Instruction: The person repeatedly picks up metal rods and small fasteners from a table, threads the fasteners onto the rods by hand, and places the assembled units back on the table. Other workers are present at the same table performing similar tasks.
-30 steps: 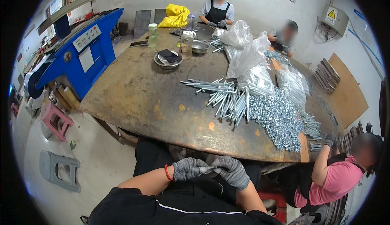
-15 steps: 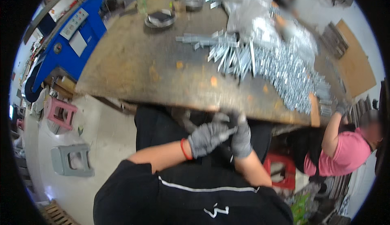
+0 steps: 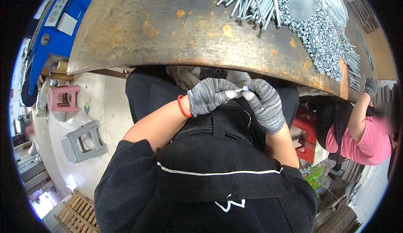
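Both hands wear grey knitted gloves and meet over my lap, just in front of the table edge. My left hand (image 3: pixel 210 96) is closed in a pinch on a small silvery bolt (image 3: pixel 241 90), most of which its fingers hide. At the bolt's exposed end, where a bit of blue shows, my right hand (image 3: pixel 266 109) grips with thumb and fingers. Long silvery bolts (image 3: pixel 256 4) lie in a loose bundle on the table above my hands. To their right spreads a heap of small shiny nuts (image 3: pixel 317 37).
The worn metal table (image 3: pixel 126 31) curves across in front of me. At right a co-worker in a pink top (image 3: pixel 363 142) rests a gloved hand by the table edge. A red stool (image 3: pixel 308 136) stands beside me; grey (image 3: pixel 75 147) and pink stools (image 3: pixel 54 98) stand left.
The view has tilted down, so table and hands appear higher. My hands, blurred before, now show sharply, brought together at the bolt. The co-worker's hand stays by the table edge.
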`<action>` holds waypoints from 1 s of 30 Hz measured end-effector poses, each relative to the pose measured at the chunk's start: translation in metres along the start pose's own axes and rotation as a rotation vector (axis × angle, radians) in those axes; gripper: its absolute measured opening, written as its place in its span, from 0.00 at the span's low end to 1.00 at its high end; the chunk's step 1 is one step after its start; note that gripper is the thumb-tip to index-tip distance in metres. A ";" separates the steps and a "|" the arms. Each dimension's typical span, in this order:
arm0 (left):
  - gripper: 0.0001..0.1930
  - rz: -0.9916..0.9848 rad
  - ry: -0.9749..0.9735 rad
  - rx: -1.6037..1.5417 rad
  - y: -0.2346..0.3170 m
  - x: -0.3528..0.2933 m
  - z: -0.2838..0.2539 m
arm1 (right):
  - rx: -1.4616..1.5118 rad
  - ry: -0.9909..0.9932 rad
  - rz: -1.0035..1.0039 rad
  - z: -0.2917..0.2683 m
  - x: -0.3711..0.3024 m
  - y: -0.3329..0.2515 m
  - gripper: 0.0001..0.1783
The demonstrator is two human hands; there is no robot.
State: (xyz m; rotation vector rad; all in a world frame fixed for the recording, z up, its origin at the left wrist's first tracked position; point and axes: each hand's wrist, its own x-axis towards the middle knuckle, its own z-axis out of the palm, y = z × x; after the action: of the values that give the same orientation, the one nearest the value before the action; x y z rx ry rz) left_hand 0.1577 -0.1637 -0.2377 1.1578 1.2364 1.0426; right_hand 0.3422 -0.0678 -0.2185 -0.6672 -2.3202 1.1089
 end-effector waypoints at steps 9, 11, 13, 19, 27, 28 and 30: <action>0.24 -0.020 -0.081 1.104 -0.157 0.095 -0.011 | -0.117 -0.045 0.360 -0.021 -0.019 0.048 0.17; 0.26 -0.261 0.118 1.039 -0.215 0.101 -0.018 | -0.095 0.115 0.332 -0.035 -0.010 0.053 0.15; 0.26 -0.390 0.033 1.013 -0.223 0.100 -0.018 | -0.099 0.285 0.371 -0.053 0.000 0.084 0.16; 0.23 -0.253 -0.578 0.762 -0.012 0.082 0.009 | -0.481 0.389 0.576 -0.099 0.082 0.151 0.28; 0.18 -0.164 0.213 0.760 0.033 0.220 -0.013 | -0.692 0.497 0.612 -0.109 0.166 0.196 0.21; 0.17 -0.179 0.235 0.800 0.028 0.233 -0.015 | -0.692 0.479 0.619 -0.106 0.167 0.190 0.20; 0.17 -0.274 0.251 0.590 0.019 0.247 -0.017 | -0.561 0.510 0.505 -0.104 0.163 0.192 0.17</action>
State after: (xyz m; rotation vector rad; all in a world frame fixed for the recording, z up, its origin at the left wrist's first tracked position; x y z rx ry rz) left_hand 0.1590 0.0842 -0.2528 1.2652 1.9264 0.6402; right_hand 0.3220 0.1969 -0.2806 -1.6000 -2.0390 0.3590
